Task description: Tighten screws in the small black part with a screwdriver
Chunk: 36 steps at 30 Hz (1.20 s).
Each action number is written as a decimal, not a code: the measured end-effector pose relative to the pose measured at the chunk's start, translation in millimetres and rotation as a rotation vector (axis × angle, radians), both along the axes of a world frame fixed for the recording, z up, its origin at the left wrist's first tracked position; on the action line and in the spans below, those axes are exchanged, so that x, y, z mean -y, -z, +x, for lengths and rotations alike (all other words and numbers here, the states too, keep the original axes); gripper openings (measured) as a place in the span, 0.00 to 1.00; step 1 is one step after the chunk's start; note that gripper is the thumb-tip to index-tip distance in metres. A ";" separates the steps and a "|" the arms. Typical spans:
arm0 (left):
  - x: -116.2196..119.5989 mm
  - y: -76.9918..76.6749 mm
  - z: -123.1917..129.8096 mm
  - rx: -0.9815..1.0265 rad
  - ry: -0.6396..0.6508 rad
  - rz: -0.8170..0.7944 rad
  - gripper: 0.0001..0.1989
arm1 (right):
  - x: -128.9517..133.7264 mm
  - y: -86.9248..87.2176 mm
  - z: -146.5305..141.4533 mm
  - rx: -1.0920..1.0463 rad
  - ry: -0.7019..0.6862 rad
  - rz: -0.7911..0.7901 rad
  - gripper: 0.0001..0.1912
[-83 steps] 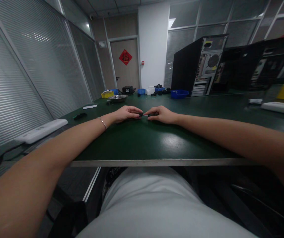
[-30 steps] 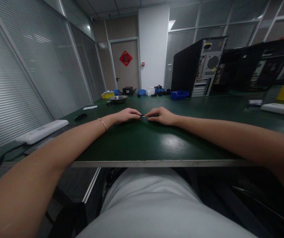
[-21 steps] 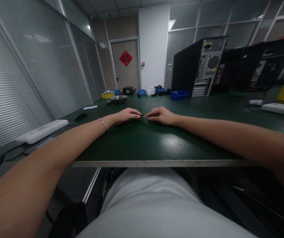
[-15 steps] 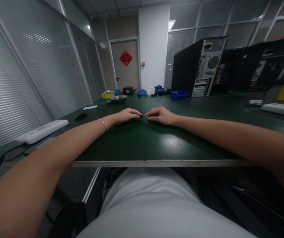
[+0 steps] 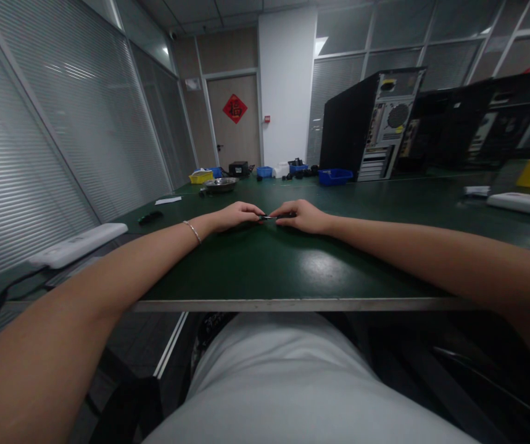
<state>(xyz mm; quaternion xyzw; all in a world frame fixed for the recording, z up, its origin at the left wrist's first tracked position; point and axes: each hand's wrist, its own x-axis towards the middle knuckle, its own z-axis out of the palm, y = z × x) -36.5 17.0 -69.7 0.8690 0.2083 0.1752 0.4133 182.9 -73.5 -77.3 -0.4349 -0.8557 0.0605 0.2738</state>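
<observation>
Over the middle of the dark green table (image 5: 255,271), my left hand (image 5: 239,216) is closed, its fingertips pinching a small dark piece (image 5: 263,217). Facing it from the right, my right hand (image 5: 302,216) is closed around a thin tool with a shiny metal shaft (image 5: 270,217). The shaft's left end meets the dark piece between my hands. What the small piece is cannot be made out. A bracelet circles my left wrist.
At the back stand a metal dish (image 5: 221,184), a yellow bin (image 5: 201,177), a blue tray (image 5: 335,177) and a black computer case (image 5: 371,123). White power strips lie left (image 5: 79,245) and right (image 5: 526,204). A dark object (image 5: 150,217) lies left of my hands.
</observation>
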 end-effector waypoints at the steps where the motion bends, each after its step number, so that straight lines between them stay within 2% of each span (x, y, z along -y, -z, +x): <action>1: 0.2 0.0 0.1 0.000 0.001 -0.001 0.17 | -0.2 0.2 0.2 0.003 -0.002 0.001 0.17; 36: -1.5 1.8 -0.7 0.037 0.011 -0.073 0.18 | -0.4 0.1 0.6 -0.005 -0.030 0.010 0.17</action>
